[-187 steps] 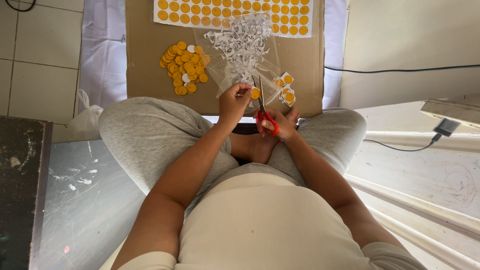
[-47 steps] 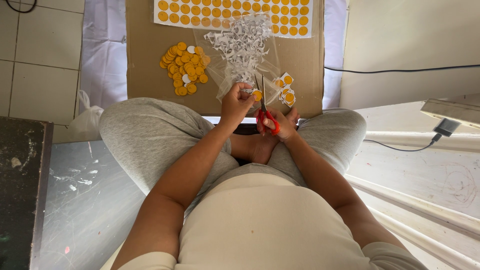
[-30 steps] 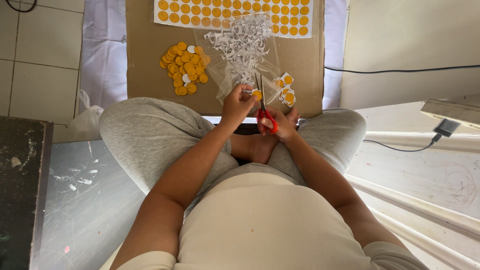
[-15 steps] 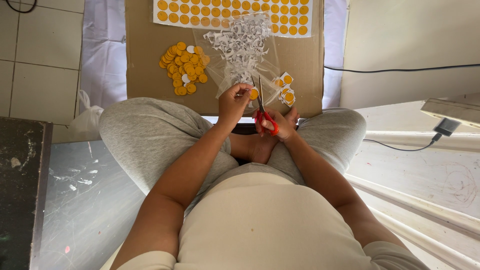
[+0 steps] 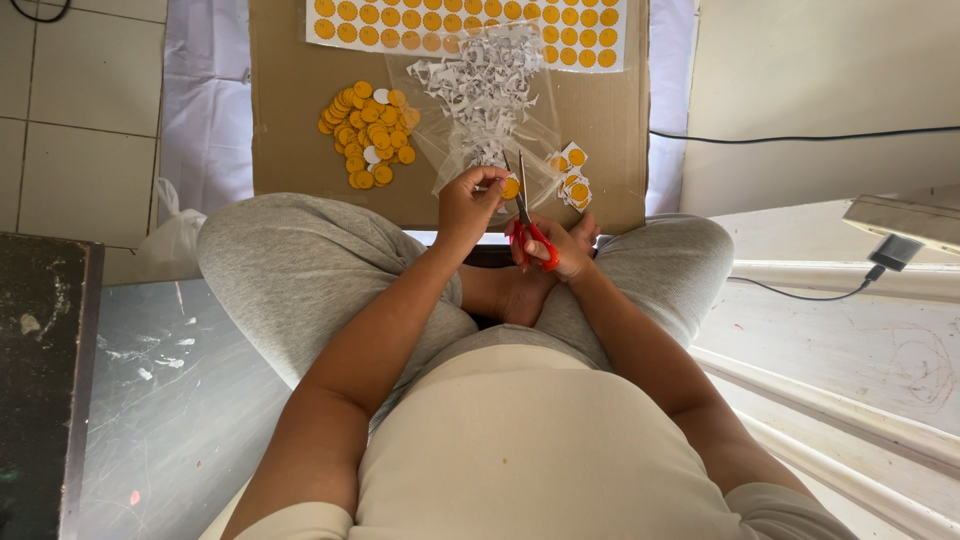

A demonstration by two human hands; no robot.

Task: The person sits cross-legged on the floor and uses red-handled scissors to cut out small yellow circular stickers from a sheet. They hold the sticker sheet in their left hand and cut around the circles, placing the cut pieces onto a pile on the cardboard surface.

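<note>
My left hand pinches a small orange paper circle between thumb and fingers. My right hand grips red-handled scissors, their blades pointing up beside the circle. Both hands hover over my crossed legs, just before a brown cardboard sheet. On the cardboard lie a pile of cut orange circles, a heap of white paper scraps on clear plastic, a few square-cut orange pieces, and a printed sheet of orange circles at the far edge.
I sit cross-legged in grey trousers on a grey floor. A dark slab lies at the left. A black cable runs along the wall at right, and a charger plug rests on a white ledge.
Between the earlier frames and now my hands stay in place; the scissors shift slightly around the small circle that my left hand turns.
</note>
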